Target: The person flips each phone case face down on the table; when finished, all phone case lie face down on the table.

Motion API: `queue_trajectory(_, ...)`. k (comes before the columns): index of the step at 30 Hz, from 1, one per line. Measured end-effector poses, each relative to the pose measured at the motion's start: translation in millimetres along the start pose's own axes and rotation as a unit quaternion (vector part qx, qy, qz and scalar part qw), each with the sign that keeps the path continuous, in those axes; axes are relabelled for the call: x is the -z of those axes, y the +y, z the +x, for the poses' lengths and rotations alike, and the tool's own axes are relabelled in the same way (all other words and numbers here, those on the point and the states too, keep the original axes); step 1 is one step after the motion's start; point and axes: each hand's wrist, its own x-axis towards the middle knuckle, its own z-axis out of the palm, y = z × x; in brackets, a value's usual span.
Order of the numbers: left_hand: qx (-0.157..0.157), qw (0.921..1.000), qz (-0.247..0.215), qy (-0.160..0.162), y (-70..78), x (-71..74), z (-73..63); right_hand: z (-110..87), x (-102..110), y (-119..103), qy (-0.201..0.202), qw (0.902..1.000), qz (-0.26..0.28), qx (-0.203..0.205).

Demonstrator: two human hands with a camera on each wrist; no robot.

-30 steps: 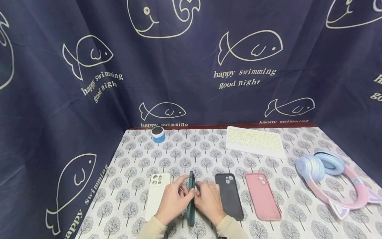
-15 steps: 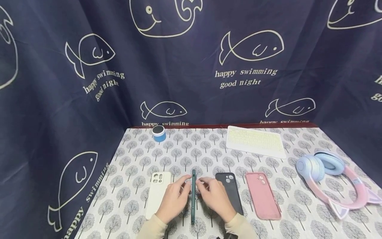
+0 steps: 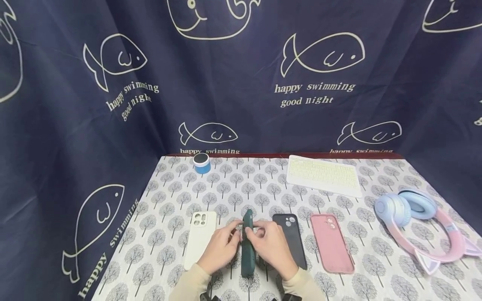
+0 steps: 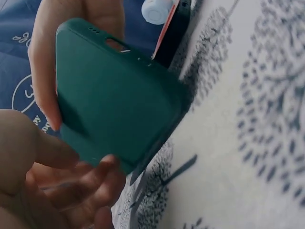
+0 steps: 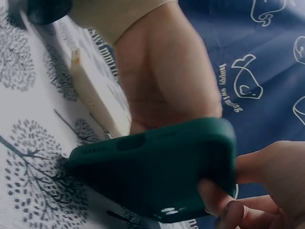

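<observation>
A dark green phone case (image 3: 247, 256) is between the two hands, on its long edge above the patterned cloth. My left hand (image 3: 221, 246) holds it from the left, fingers and thumb against its far part. With its thumb on the inner side and fingers at the rim, my right hand (image 3: 274, 246) pinches the case, as the right wrist view shows. The smooth outer back of the green case (image 4: 109, 95) faces the left wrist camera; its hollow inside (image 5: 157, 164) faces the right one. A white phone case (image 3: 199, 239) lies left, a black phone case (image 3: 295, 239) right.
Farther right lies a pink phone case (image 3: 333, 246), then pink and blue cat-ear headphones (image 3: 408, 221). A white keyboard (image 3: 324, 175) and a small blue round speaker-like object (image 3: 202, 164) are at the back. A dark blue curtain (image 3: 226, 83) hangs behind the table.
The green case looked thin and edge-on half a second ago; now it is turned so more of its dark side shows. My right thumb has come onto it. The head view has shifted slightly.
</observation>
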Motion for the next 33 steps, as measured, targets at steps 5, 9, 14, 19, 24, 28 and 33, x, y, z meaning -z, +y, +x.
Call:
queue_trajectory(5, 0.031, 0.9994, 0.005, 0.013, -2.3, -0.9, 2.0, 1.6, 7, -1, 0.009, 0.9992, 0.036, -0.012)
queue_trajectory(9, 0.033, 0.9992, -0.018, 0.013, -6.3, -1.7, 2.7, 1.6, 12, -3, 0.008, 0.9934, 0.113, -0.018)
queue_trajectory(14, 0.042, 0.9957, -0.083, 0.005, -6.6, 0.5, 2.7, 1.4, 15, -2, 0.007, 0.9864, 0.16, -0.036)
queue_trajectory(19, 0.045, 0.9925, -0.109, 0.032, -3.0, 4.6, 2.4, 1.9, 14, 3, 0.041, 0.992, 0.113, -0.039)
queue_trajectory(24, 0.029, 0.9951, -0.071, 0.062, -2.1, 5.9, 2.4, 3.5, 10, 9, 0.079, 0.9962, 0.035, -0.009)
queue_trajectory(28, 0.007, 0.9974, -0.034, 0.064, -2.7, 5.5, 1.7, 3.9, 4, 15, 0.099, 0.9945, -0.032, 0.007)
queue_trajectory(33, -0.001, 0.9983, 0.004, 0.059, -5.3, 4.6, 0.7, 3.8, -5, 22, 0.092, 0.9929, -0.075, 0.013)
